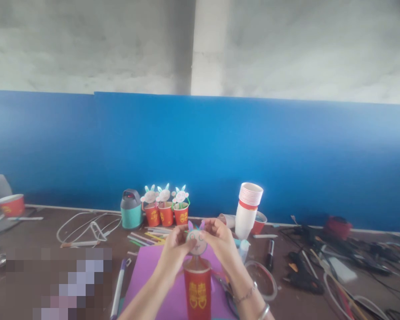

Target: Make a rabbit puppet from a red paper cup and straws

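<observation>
A round paper rabbit face [197,244] with purple ears and drawn features stands above a red paper cup [198,284] with yellow characters, joined by a thin stem reaching down into the cup. My left hand [176,242] pinches the face at its left edge, thumb across the front. From the other side, my right hand [219,240] grips it near the right ear. Beneath the cup lies purple paper [145,275]. Scissors [225,284] rest partly hidden by my right forearm. Behind, several finished-looking rabbit cups [166,213] stand in a row.
A teal container [131,213] stands near the blue partition [220,146]. Stacked white paper cups [246,213] rise at the back right. Colored strips [143,238], a white cable [96,229], a marker [270,254] and a glue gun [302,273] lie around.
</observation>
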The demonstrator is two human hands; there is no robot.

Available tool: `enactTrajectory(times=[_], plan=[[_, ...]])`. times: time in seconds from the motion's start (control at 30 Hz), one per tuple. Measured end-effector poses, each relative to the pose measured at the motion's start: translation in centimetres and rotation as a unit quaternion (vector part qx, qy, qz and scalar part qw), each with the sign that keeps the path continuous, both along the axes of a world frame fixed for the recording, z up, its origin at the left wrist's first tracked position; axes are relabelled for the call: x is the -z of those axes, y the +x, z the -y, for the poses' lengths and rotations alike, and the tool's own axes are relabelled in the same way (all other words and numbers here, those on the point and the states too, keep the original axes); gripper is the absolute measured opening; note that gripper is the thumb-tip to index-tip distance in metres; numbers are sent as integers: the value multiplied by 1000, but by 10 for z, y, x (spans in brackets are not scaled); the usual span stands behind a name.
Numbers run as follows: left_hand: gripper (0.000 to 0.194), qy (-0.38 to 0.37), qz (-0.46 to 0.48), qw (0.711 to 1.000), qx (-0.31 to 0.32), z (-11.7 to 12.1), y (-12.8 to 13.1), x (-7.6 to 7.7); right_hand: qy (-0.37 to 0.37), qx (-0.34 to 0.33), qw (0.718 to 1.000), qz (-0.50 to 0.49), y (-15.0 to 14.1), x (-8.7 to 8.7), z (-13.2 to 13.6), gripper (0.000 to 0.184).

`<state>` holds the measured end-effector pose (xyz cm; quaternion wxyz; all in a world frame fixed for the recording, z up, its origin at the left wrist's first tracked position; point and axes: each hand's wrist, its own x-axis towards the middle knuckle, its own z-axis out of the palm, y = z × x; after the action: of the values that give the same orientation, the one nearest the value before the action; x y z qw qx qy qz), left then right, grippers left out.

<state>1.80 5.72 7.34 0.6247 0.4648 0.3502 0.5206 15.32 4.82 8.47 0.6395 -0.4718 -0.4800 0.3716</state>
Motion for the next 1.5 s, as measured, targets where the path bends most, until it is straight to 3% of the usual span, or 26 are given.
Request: enactTrajectory(times=[0.4, 0.83, 1.13, 1.5], plan=[[46, -20, 20, 1000, 3, 7, 2, -6, 30, 4, 999, -15, -3, 4, 1, 30], [47, -7, 25, 1000, 5, 3, 2, -2, -4, -20, 999, 28, -1, -2, 4, 24], [45, -2, 5, 1000, 0, 7, 3, -2, 29, 11, 998, 50, -4, 1, 3, 28], [47, -9, 1, 1000, 9, 8, 4, -1, 43, -34, 998, 19, -1, 5, 4, 30]])
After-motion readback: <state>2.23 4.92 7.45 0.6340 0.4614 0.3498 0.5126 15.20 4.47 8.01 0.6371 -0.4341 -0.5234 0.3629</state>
